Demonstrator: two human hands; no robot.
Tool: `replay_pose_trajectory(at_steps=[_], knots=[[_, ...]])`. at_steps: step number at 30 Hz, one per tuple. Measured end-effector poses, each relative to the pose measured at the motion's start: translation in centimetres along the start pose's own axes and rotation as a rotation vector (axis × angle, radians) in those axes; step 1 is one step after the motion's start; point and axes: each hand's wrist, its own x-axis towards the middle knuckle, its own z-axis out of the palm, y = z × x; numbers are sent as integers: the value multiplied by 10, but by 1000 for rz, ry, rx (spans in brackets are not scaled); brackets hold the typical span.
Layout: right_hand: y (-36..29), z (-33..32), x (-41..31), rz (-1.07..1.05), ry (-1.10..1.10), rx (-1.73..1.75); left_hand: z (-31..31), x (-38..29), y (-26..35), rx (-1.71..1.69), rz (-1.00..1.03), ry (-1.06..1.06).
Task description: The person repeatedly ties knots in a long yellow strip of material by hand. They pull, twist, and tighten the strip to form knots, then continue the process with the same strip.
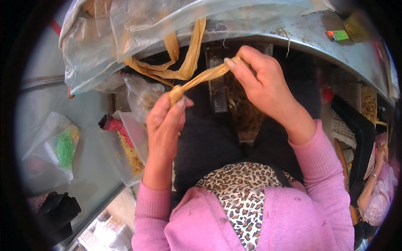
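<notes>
A long, pale yellow-brown strip, perhaps sausage casing or plant fibre (205, 76), is stretched between my two hands. My left hand (166, 119) pinches its lower end, where a small knot or bunch stands above the thumb. Higher and to the right, my right hand (257, 75) grips the other part between thumb and fingers. More of the same material (188, 67) hangs in loops from under a clear plastic sheet (144, 28), behind my left hand. Dark trousers lie below my hands.
A metal table (301, 39) bears a green and orange lighter (339, 35). At left, a plastic tub (117, 157) holds yellow pieces, near a glass surface (91, 103) with a bag of green strands (65, 149). Another person (378, 188) sits at far right beside a white basket (344, 125).
</notes>
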Motion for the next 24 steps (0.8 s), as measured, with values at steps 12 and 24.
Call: replay_pose_trajectory(at_steps=[12,24], knots=[[-69,-13,-76,-615,51,-235,33,-85,15,5,-26,-608],[-117,-41,-115,108,-439,538,31,-87,-22,541,477,-217]])
